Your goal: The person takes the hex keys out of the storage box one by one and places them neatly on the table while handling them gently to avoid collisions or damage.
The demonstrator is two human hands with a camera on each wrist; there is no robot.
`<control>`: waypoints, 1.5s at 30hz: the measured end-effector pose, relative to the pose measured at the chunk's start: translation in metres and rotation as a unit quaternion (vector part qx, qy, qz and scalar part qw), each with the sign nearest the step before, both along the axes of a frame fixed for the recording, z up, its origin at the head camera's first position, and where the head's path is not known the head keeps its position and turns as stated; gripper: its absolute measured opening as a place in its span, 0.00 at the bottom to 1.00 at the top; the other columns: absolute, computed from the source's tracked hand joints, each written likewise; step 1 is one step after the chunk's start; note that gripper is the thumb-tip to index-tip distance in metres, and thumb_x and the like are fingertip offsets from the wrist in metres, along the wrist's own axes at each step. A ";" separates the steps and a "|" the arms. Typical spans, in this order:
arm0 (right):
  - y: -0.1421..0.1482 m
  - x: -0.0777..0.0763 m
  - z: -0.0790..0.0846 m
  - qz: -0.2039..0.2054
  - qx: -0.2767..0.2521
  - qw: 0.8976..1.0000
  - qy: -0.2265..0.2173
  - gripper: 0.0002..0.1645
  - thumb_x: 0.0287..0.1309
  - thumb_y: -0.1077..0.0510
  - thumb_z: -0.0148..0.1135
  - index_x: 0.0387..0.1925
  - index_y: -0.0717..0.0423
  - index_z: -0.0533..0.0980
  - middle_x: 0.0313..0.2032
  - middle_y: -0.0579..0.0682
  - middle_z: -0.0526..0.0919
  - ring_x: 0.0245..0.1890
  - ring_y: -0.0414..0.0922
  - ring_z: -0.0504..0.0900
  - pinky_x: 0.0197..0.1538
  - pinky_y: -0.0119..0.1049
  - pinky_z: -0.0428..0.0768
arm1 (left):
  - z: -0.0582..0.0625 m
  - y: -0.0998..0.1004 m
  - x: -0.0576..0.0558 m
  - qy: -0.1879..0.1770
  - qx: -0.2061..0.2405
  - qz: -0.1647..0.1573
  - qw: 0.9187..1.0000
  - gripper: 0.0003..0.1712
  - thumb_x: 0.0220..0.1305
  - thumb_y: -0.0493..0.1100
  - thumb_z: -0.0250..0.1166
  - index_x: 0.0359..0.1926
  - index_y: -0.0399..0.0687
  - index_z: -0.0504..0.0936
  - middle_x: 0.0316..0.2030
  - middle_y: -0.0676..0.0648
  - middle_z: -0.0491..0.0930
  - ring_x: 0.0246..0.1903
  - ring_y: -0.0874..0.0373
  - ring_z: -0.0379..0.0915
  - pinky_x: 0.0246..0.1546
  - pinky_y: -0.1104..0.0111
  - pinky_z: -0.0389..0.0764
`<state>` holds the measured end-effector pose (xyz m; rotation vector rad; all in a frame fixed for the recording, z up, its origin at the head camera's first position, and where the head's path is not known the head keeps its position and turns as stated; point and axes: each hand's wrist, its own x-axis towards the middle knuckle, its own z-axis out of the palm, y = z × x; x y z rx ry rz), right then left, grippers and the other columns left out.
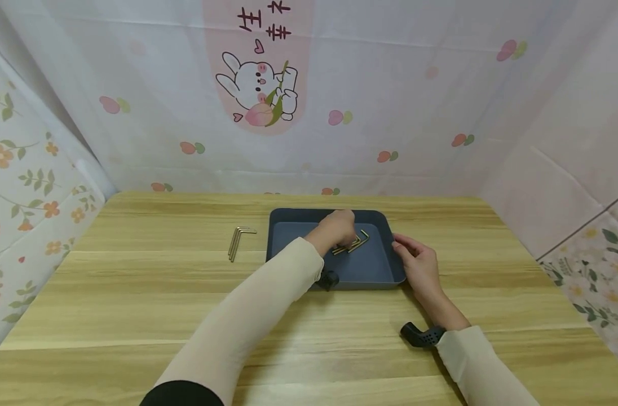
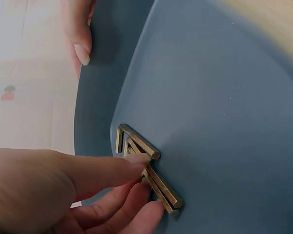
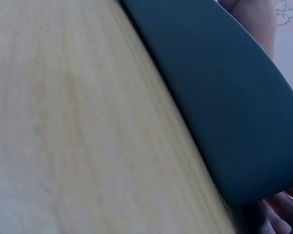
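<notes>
A dark blue-grey tray [image 1: 375,270] stands on the table, with L-shaped brass-coloured hex keys [image 1: 358,243] lying inside it. My left hand [image 1: 336,230] reaches into the tray. Its thumb and fingers pinch hex keys [image 2: 166,190] near the tray wall, as the left wrist view shows; another hex key [image 2: 140,142] lies right beside them. At the tray's right side my right hand [image 1: 419,268] grips the rim, its thumb [image 2: 80,44] over the wall and the other fingers outside. More hex keys [image 1: 234,242], nested together, lie on the table left of the tray.
The wood-grain table [image 1: 136,293] extends around the tray on all sides. A white printed curtain [image 1: 370,79] hangs behind its far edge, with floral cloth [image 1: 25,186] at the left. A black wrist device [image 1: 422,335] sits at the right sleeve.
</notes>
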<state>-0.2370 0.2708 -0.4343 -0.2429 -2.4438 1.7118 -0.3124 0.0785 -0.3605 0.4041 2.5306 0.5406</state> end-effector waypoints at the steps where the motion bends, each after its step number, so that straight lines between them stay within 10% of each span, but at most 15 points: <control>1: 0.000 0.000 0.000 0.000 0.001 1.000 0.000 0.23 0.72 0.52 0.59 0.63 0.58 0.78 0.61 0.60 0.80 0.43 0.21 0.78 0.45 0.15 0.77 | 0.000 0.001 -0.001 0.001 -0.005 0.002 1.000 0.10 0.72 0.37 0.61 0.51 0.42 0.81 0.41 0.46 0.81 0.18 0.59 0.68 0.20 0.69 0.71; 6: -0.001 0.000 0.000 0.002 0.001 1.000 0.001 0.23 0.72 0.52 0.59 0.63 0.58 0.78 0.62 0.60 0.80 0.43 0.21 0.78 0.46 0.15 0.77 | -0.002 0.005 -0.004 -0.002 -0.033 0.007 0.999 0.09 0.72 0.40 0.62 0.50 0.46 0.82 0.54 0.46 0.81 0.22 0.58 0.75 0.23 0.69 0.78; 22: -0.001 -0.001 0.000 0.000 0.005 1.000 0.003 0.23 0.72 0.53 0.59 0.63 0.58 0.78 0.62 0.61 0.80 0.43 0.21 0.78 0.46 0.14 0.76 | 0.009 -0.005 0.004 0.001 -0.001 -0.007 1.000 0.10 0.74 0.39 0.59 0.40 0.44 0.87 0.44 0.46 0.83 0.21 0.59 0.69 0.22 0.69 0.72; 31: 0.000 0.000 0.000 -0.001 0.004 1.000 -0.004 0.23 0.72 0.52 0.59 0.63 0.58 0.78 0.63 0.60 0.79 0.44 0.20 0.77 0.46 0.14 0.76 | 0.017 -0.014 0.005 0.018 0.009 -0.031 0.999 0.11 0.74 0.37 0.58 0.50 0.43 0.84 0.52 0.46 0.82 0.23 0.61 0.70 0.24 0.71 0.74; 45: 0.000 -0.001 0.000 -0.007 0.002 1.000 0.000 0.23 0.72 0.53 0.60 0.62 0.59 0.79 0.60 0.57 0.81 0.43 0.21 0.78 0.45 0.14 0.76 | 0.024 -0.052 0.013 -0.011 0.191 -0.031 0.981 0.14 0.69 0.32 0.62 0.54 0.33 0.77 0.41 0.41 0.81 0.37 0.52 0.81 0.38 0.60 0.87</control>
